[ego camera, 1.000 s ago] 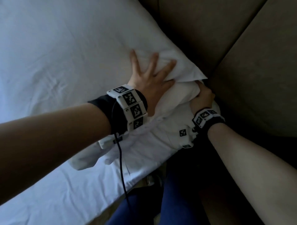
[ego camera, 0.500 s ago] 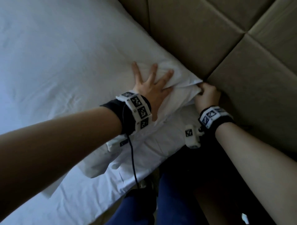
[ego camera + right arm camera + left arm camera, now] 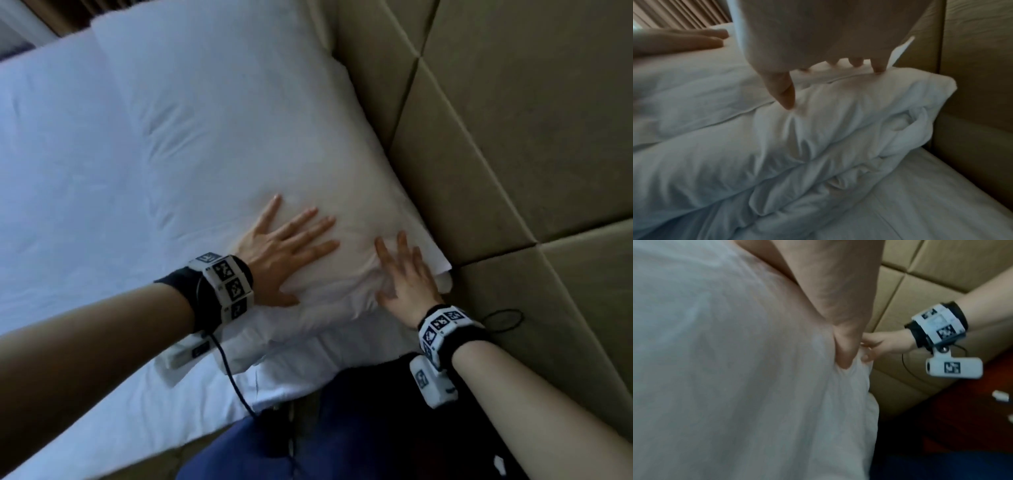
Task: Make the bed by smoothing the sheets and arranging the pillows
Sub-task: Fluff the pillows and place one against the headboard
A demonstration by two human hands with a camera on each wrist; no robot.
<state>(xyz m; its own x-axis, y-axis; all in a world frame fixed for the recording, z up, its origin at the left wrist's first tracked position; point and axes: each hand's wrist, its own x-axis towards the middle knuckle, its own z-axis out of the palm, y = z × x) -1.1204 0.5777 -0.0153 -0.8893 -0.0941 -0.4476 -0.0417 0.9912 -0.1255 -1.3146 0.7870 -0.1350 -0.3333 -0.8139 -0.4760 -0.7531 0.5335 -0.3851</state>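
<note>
A white pillow (image 3: 239,144) lies at the head of the bed against the tan padded headboard (image 3: 513,137). My left hand (image 3: 287,246) lies flat on the pillow's near end with fingers spread. My right hand (image 3: 404,270) presses flat on the pillow's near corner by the headboard, fingers straight. In the right wrist view the fingertips (image 3: 878,68) and thumb touch the top of the pillow (image 3: 818,129), whose near end is creased and bunched. The left wrist view shows my palm (image 3: 842,331) on the white cloth (image 3: 735,369), with the right hand (image 3: 885,344) beyond it.
White sheet (image 3: 61,205) covers the mattress to the left. A second pillow (image 3: 205,27) lies further along the headboard. Curtains (image 3: 680,14) hang at the far side. My legs in blue trousers (image 3: 260,445) stand at the bed's edge. A black cord (image 3: 503,320) loops near the headboard.
My right hand has let go of the pillow's corner and now lies flat on top of it. The left hand stays flat on the pillow. The view has tilted up along the pillow.
</note>
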